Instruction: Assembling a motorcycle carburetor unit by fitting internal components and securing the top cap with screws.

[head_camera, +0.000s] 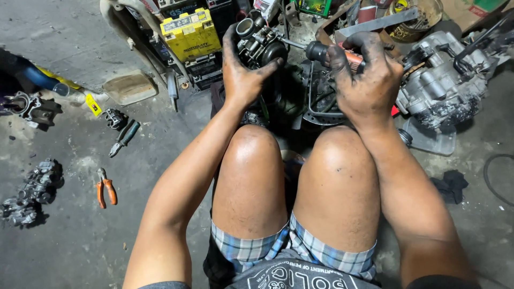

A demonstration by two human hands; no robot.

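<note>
Your left hand (243, 75) is wrapped around the carburetor (259, 43), holding it up off the floor above your knees so it can't twist. Your right hand (369, 80) is fisted on the orange-handled screwdriver (334, 53), whose shaft runs level into the carb. Pliers (106, 188) lie within reach on your left.

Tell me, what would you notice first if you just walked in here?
Two greasy black hands at the top middle: the left hand holds a carburetor, and the right hand grips a screwdriver whose shaft points at it. Just behind, a bright yellow battery stands out. On the floor to the left lie orange pliers.
</note>
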